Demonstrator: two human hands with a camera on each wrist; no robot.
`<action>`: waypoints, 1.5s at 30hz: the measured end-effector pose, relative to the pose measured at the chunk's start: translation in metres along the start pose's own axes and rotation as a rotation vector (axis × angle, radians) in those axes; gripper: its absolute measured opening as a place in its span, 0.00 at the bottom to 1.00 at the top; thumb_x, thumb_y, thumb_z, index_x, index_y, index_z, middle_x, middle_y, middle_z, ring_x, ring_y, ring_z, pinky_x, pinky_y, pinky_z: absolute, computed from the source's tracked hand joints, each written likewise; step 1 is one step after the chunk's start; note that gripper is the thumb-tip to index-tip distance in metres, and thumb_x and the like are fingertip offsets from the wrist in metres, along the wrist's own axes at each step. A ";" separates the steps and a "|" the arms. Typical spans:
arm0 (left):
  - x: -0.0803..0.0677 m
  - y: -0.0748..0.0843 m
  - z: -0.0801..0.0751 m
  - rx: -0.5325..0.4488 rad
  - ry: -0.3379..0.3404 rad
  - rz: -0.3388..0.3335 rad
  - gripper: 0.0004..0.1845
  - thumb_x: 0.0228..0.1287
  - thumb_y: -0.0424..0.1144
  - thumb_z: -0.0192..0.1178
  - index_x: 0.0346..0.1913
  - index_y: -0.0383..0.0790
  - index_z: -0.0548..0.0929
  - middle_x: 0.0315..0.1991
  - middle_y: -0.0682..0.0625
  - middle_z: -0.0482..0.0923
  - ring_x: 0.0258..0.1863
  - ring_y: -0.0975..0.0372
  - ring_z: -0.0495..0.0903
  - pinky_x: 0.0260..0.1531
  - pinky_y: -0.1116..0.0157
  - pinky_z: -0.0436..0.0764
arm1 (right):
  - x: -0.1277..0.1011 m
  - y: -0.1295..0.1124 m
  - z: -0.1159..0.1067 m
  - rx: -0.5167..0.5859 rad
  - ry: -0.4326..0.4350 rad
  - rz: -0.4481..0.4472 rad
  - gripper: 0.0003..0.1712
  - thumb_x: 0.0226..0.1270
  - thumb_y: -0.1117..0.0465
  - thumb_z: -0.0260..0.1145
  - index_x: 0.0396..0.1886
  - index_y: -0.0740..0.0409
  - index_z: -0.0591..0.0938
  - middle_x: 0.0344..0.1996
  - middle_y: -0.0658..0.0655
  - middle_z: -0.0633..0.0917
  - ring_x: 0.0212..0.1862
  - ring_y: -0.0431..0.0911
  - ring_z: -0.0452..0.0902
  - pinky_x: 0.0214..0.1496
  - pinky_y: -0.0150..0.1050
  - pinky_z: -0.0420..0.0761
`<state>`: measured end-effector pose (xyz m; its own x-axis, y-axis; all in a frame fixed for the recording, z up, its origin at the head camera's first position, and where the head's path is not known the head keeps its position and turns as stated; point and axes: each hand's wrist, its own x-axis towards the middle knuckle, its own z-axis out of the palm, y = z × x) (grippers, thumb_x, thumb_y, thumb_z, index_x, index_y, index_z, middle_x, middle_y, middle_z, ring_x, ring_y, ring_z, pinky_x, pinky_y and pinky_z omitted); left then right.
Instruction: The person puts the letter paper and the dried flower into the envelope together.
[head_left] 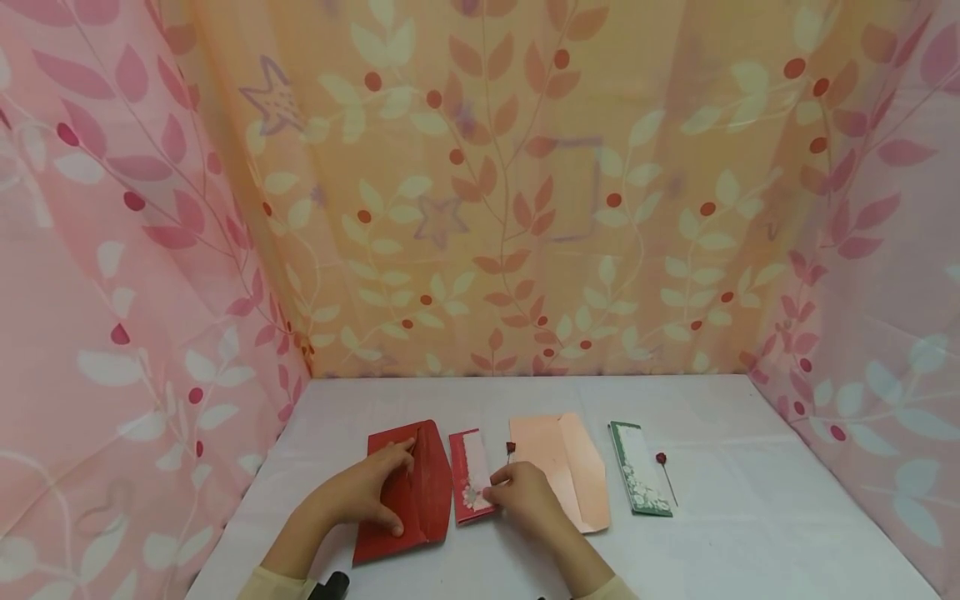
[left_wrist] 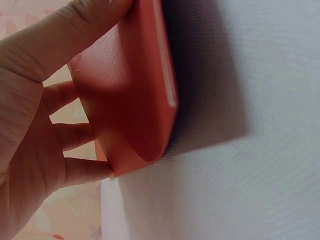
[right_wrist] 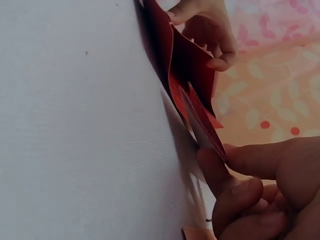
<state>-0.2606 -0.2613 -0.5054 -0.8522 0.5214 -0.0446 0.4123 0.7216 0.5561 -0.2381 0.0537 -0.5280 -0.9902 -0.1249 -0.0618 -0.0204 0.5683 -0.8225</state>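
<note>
A red envelope [head_left: 433, 508] lies to the left with its pointed flap towards the right. My left hand [head_left: 363, 490] holds it, thumb near the lower edge and fingers at the upper part. In the right wrist view the envelope's mouth [right_wrist: 192, 65] gapes. Just right of the flap, my right hand [head_left: 528, 497] pinches a red folded card [head_left: 472, 467] with a pale panel and a white flower. In the right wrist view the card's end [right_wrist: 200, 117] is at the envelope's mouth; how far it overlaps I cannot tell.
Right of the red card lies a peach envelope [head_left: 543, 442], partly behind my right hand, with a small red rose [head_left: 511, 447] at its left edge. Farther right are a green-edged card [head_left: 637, 467] and another stemmed rose [head_left: 662, 458]. A white cloth [head_left: 757, 500] covers the table; patterned curtains surround it.
</note>
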 end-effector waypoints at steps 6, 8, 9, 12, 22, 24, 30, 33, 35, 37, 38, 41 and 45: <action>0.000 0.000 0.001 0.004 0.006 0.009 0.40 0.35 0.61 0.84 0.52 0.58 0.74 0.80 0.49 0.58 0.79 0.43 0.56 0.61 0.44 0.78 | -0.001 0.004 0.000 0.183 -0.072 0.077 0.12 0.61 0.57 0.75 0.42 0.58 0.88 0.24 0.53 0.80 0.17 0.43 0.66 0.16 0.34 0.66; 0.000 -0.001 0.001 0.004 0.007 0.013 0.40 0.35 0.62 0.83 0.52 0.58 0.74 0.80 0.50 0.58 0.79 0.43 0.56 0.61 0.44 0.79 | -0.001 0.003 -0.001 0.230 -0.070 0.088 0.12 0.61 0.58 0.75 0.42 0.58 0.87 0.21 0.53 0.79 0.14 0.42 0.63 0.14 0.33 0.63; 0.000 -0.001 0.001 0.002 0.007 0.013 0.40 0.35 0.62 0.83 0.52 0.58 0.74 0.80 0.50 0.58 0.79 0.43 0.56 0.61 0.44 0.79 | -0.001 0.003 -0.002 0.248 -0.064 0.086 0.13 0.61 0.58 0.74 0.43 0.58 0.87 0.21 0.53 0.79 0.14 0.42 0.63 0.14 0.32 0.63; 0.000 -0.002 0.001 0.003 0.006 0.019 0.40 0.35 0.62 0.84 0.52 0.57 0.74 0.80 0.49 0.58 0.79 0.43 0.56 0.61 0.44 0.79 | -0.001 0.002 -0.004 0.273 -0.041 0.063 0.13 0.61 0.59 0.74 0.44 0.59 0.86 0.22 0.52 0.82 0.15 0.41 0.64 0.16 0.32 0.65; 0.001 -0.003 0.002 -0.015 -0.003 0.030 0.39 0.35 0.60 0.84 0.51 0.57 0.73 0.80 0.49 0.58 0.78 0.44 0.57 0.61 0.45 0.79 | 0.004 0.003 -0.008 0.333 -0.018 0.042 0.16 0.63 0.59 0.74 0.49 0.60 0.85 0.26 0.53 0.88 0.14 0.39 0.64 0.18 0.31 0.67; 0.001 -0.003 0.002 -0.015 -0.002 0.034 0.40 0.35 0.60 0.84 0.51 0.57 0.73 0.80 0.49 0.58 0.79 0.45 0.56 0.62 0.45 0.78 | 0.005 0.004 -0.008 0.351 -0.016 0.044 0.17 0.62 0.59 0.74 0.49 0.61 0.85 0.26 0.54 0.88 0.14 0.39 0.63 0.18 0.31 0.67; 0.000 -0.003 0.002 -0.025 -0.002 0.033 0.39 0.36 0.60 0.84 0.52 0.57 0.73 0.80 0.46 0.57 0.78 0.45 0.57 0.57 0.48 0.83 | 0.008 0.002 -0.004 0.333 -0.031 0.001 0.17 0.62 0.58 0.74 0.48 0.60 0.85 0.25 0.53 0.88 0.16 0.40 0.65 0.19 0.32 0.69; -0.002 -0.004 0.002 -0.026 -0.003 0.007 0.39 0.36 0.61 0.83 0.51 0.59 0.73 0.81 0.46 0.55 0.77 0.45 0.57 0.52 0.50 0.85 | 0.008 0.000 0.000 0.331 -0.046 -0.022 0.16 0.62 0.58 0.75 0.48 0.60 0.85 0.24 0.53 0.87 0.16 0.40 0.67 0.19 0.33 0.70; -0.003 -0.005 0.002 -0.026 -0.002 -0.004 0.39 0.36 0.61 0.83 0.51 0.60 0.73 0.81 0.46 0.54 0.77 0.45 0.57 0.51 0.50 0.86 | 0.007 -0.003 0.002 0.343 -0.054 -0.030 0.16 0.62 0.59 0.75 0.47 0.60 0.85 0.23 0.54 0.87 0.15 0.41 0.67 0.18 0.34 0.71; -0.003 -0.005 0.003 -0.032 -0.001 -0.009 0.39 0.35 0.61 0.83 0.51 0.60 0.73 0.81 0.46 0.53 0.76 0.44 0.57 0.51 0.50 0.86 | 0.006 -0.004 0.005 0.348 -0.052 -0.037 0.16 0.61 0.59 0.75 0.46 0.60 0.85 0.23 0.54 0.88 0.15 0.40 0.67 0.17 0.33 0.71; -0.002 -0.004 0.003 -0.031 -0.001 -0.009 0.39 0.35 0.61 0.83 0.51 0.60 0.73 0.81 0.47 0.53 0.76 0.45 0.58 0.52 0.50 0.85 | 0.006 -0.005 0.006 0.348 -0.050 -0.042 0.15 0.61 0.59 0.75 0.46 0.60 0.85 0.23 0.54 0.88 0.14 0.40 0.67 0.17 0.33 0.71; 0.000 -0.004 0.004 -0.033 -0.003 -0.008 0.39 0.35 0.61 0.83 0.52 0.60 0.73 0.81 0.47 0.53 0.76 0.45 0.58 0.53 0.49 0.85 | 0.005 -0.006 0.008 0.330 -0.048 -0.059 0.14 0.62 0.60 0.75 0.46 0.60 0.85 0.23 0.53 0.88 0.13 0.40 0.67 0.17 0.33 0.72; 0.003 -0.003 0.005 -0.036 -0.008 0.002 0.39 0.36 0.62 0.83 0.52 0.60 0.73 0.81 0.47 0.52 0.75 0.45 0.59 0.53 0.50 0.85 | 0.004 -0.005 0.010 0.287 -0.046 -0.067 0.13 0.62 0.59 0.74 0.44 0.59 0.85 0.20 0.52 0.87 0.13 0.39 0.67 0.17 0.34 0.72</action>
<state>-0.2624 -0.2598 -0.5107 -0.8488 0.5264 -0.0499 0.4019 0.7036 0.5860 -0.2410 0.0423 -0.5293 -0.9806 -0.1949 -0.0227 -0.0386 0.3049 -0.9516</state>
